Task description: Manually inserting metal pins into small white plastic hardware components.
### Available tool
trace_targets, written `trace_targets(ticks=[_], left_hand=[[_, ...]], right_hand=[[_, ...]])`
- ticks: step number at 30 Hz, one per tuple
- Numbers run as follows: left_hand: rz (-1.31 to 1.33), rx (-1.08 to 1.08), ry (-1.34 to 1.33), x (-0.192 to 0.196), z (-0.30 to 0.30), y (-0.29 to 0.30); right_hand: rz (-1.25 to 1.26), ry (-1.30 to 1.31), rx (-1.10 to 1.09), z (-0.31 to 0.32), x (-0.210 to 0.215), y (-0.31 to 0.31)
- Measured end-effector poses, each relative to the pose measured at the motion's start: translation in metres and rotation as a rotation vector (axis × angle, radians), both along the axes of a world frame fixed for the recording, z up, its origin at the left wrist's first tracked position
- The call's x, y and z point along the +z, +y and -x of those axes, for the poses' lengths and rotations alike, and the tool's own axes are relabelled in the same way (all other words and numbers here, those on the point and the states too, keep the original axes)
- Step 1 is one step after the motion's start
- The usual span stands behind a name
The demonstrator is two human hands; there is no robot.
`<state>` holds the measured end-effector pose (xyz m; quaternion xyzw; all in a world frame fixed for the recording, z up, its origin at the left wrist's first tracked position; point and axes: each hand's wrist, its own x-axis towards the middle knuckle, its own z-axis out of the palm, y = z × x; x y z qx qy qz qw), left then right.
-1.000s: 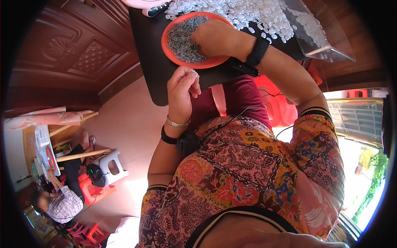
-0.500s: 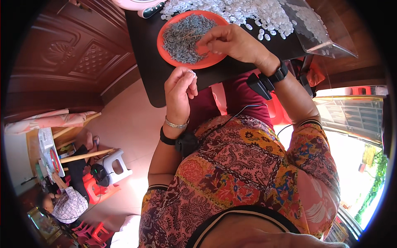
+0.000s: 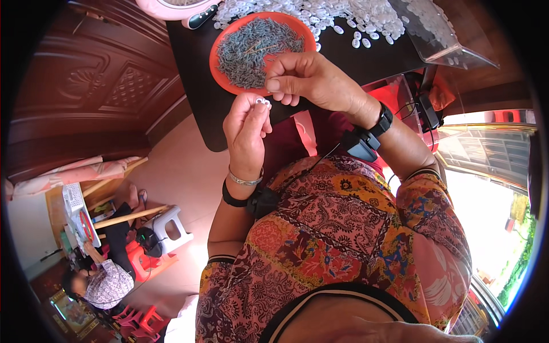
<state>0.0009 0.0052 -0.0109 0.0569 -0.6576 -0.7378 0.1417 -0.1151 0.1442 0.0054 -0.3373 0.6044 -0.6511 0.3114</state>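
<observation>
We pinch a small, rounded white plastic piece (image 3: 263, 103) in our left hand (image 3: 246, 134), just near of the round orange plastic plate (image 3: 215, 64), presumably for short reaches; right hand (image 3: 311, 83) narrowly pinched, contents unclear.

Head fisheye (wide) — downward, close above both hands (image 3: 246, 128) (image 3: 323, 83)

Carved reddish-brown wooden panelling (image 3: 94, 74) stands upper left. Smooth pinkish floor (image 3: 183, 163) carries a grey plastic stool (image 3: 172, 246) beside a red plastic stool (image 3: 137, 258). Bright daylight enters by a wide opening (image 3: 477, 220) at right, green foliage (image 3: 522, 260) showing beyond.
</observation>
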Motion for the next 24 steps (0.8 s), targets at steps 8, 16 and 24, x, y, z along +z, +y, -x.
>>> trace_targets(ticks=[8,16,24], left_hand=[[0.055,-0.017,-0.018,0.005,-0.002,0.002],[0.063,-0.012,-0.034,0.002,-0.003,0.001],[0.104,-0.021,-0.025,-0.002,-0.002,0.000]], right_hand=[[0.033,0.010,0.045,-0.008,-0.003,-0.002],[0.035,0.011,0.013,-0.010,-0.004,0.000],[0.054,0.062,0.010,-0.014,-0.002,-0.001]])
